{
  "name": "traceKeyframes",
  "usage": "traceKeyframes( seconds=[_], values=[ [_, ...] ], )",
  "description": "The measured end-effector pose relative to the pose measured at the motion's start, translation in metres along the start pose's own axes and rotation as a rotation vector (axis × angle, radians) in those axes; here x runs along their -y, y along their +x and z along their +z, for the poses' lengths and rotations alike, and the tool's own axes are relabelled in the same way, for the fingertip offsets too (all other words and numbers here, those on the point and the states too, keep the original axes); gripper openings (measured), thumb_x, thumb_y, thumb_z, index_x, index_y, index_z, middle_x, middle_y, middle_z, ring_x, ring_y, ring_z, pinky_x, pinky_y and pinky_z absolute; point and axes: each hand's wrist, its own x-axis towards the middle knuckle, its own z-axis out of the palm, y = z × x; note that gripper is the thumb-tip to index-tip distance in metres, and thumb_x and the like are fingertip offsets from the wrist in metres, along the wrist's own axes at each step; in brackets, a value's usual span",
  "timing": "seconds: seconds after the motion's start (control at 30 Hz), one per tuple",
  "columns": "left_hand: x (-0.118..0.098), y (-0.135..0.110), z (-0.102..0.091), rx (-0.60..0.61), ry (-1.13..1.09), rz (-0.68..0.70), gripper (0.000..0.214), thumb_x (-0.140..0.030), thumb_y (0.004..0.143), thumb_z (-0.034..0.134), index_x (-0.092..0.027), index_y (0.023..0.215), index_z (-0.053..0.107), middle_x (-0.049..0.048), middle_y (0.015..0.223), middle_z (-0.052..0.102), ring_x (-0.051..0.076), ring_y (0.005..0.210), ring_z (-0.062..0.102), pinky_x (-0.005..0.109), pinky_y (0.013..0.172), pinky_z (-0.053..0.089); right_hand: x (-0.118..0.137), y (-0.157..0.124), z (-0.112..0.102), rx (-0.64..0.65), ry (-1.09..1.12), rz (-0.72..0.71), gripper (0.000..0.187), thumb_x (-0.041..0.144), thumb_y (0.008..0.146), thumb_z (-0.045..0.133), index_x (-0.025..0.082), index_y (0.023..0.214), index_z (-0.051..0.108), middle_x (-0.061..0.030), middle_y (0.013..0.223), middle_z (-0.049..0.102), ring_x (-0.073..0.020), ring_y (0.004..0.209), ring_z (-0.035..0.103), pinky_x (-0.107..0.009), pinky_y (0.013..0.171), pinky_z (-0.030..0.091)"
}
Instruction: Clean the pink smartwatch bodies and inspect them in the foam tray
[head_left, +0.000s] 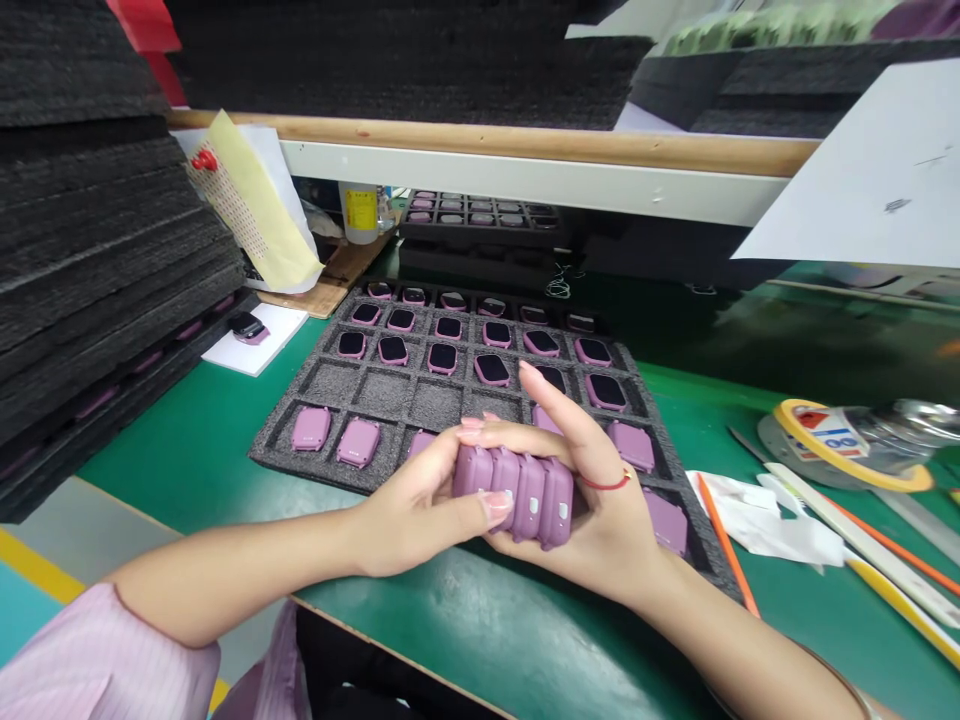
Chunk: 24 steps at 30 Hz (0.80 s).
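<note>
Both my hands hold a row of several purple watch cases (525,492) stacked side by side, just above the near edge of a black foam tray (390,392). My left hand (420,505) wraps the stack from the left, thumb along its front. My right hand (592,500) cradles it from the right and below, with the index finger stretched up. The tray's far rows hold watch cases screen up (491,368); the near row holds cases lying face down (358,441). Some middle pockets are bare.
Tall stacks of black foam trays (97,260) stand at the left. A second filled tray (472,215) sits farther back. At the right lie a tape roll (847,440), paper scraps (780,525), an orange pencil (724,545) and a ruler (862,545) on the green mat.
</note>
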Motion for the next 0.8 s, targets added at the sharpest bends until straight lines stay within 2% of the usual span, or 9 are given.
traceKeyframes(
  seconds=[0.17, 0.37, 0.5, 0.63, 0.7, 0.8],
  values=[
    [-0.001, 0.003, 0.003, -0.068, 0.124, 0.054, 0.028, -0.026, 0.089, 0.062, -0.020, 0.114, 0.053, 0.0068, 0.114, 0.059, 0.025, 0.117, 0.060, 0.043, 0.107, 0.047, -0.001, -0.001, 0.001, 0.005, -0.052, -0.031, 0.103, 0.014, 0.077, 0.082, 0.035, 0.160, 0.024, -0.0064, 0.154, 0.051, -0.0237, 0.118, 0.070, -0.042, 0.114, 0.052],
    [0.003, 0.002, 0.005, -0.148, 0.186, 0.072, 0.036, -0.024, 0.081, 0.071, -0.019, 0.111, 0.052, 0.0079, 0.114, 0.061, 0.025, 0.116, 0.061, 0.043, 0.107, 0.046, 0.000, -0.001, 0.004, 0.018, -0.115, -0.043, 0.102, 0.016, 0.079, 0.081, 0.033, 0.161, 0.023, -0.0090, 0.151, 0.054, -0.0256, 0.121, 0.068, -0.044, 0.113, 0.052],
    [0.005, 0.003, 0.006, -0.183, 0.192, 0.071, 0.035, -0.022, 0.080, 0.071, -0.018, 0.111, 0.054, 0.0073, 0.112, 0.062, 0.024, 0.115, 0.061, 0.043, 0.108, 0.046, 0.000, -0.001, 0.005, 0.019, -0.129, -0.043, 0.100, 0.018, 0.080, 0.080, 0.033, 0.161, 0.022, -0.0094, 0.148, 0.058, -0.0258, 0.120, 0.069, -0.044, 0.111, 0.054],
    [0.003, 0.004, 0.008, -0.197, 0.104, 0.016, 0.039, -0.026, 0.073, 0.080, -0.019, 0.103, 0.056, 0.0053, 0.106, 0.064, 0.024, 0.107, 0.064, 0.041, 0.099, 0.051, 0.000, -0.002, 0.007, 0.023, -0.159, -0.074, 0.096, 0.017, 0.084, 0.076, 0.029, 0.162, 0.020, -0.0115, 0.148, 0.057, -0.0257, 0.121, 0.068, -0.043, 0.110, 0.055],
    [0.002, 0.004, 0.010, -0.214, 0.068, -0.035, 0.042, -0.027, 0.069, 0.084, -0.020, 0.099, 0.056, 0.0039, 0.102, 0.064, 0.023, 0.104, 0.065, 0.040, 0.096, 0.052, 0.000, -0.003, 0.009, 0.027, -0.189, -0.080, 0.093, 0.017, 0.086, 0.074, 0.026, 0.162, 0.020, -0.0124, 0.143, 0.062, -0.0256, 0.121, 0.068, -0.043, 0.109, 0.055],
    [0.002, 0.003, 0.011, -0.249, 0.060, -0.097, 0.044, -0.027, 0.068, 0.085, -0.019, 0.100, 0.055, 0.0045, 0.103, 0.063, 0.024, 0.105, 0.064, 0.042, 0.096, 0.052, 0.000, -0.003, 0.011, 0.030, -0.207, -0.070, 0.092, 0.016, 0.087, 0.073, 0.026, 0.162, 0.020, -0.0102, 0.135, 0.068, -0.0257, 0.121, 0.068, -0.043, 0.109, 0.056]
  ],
)
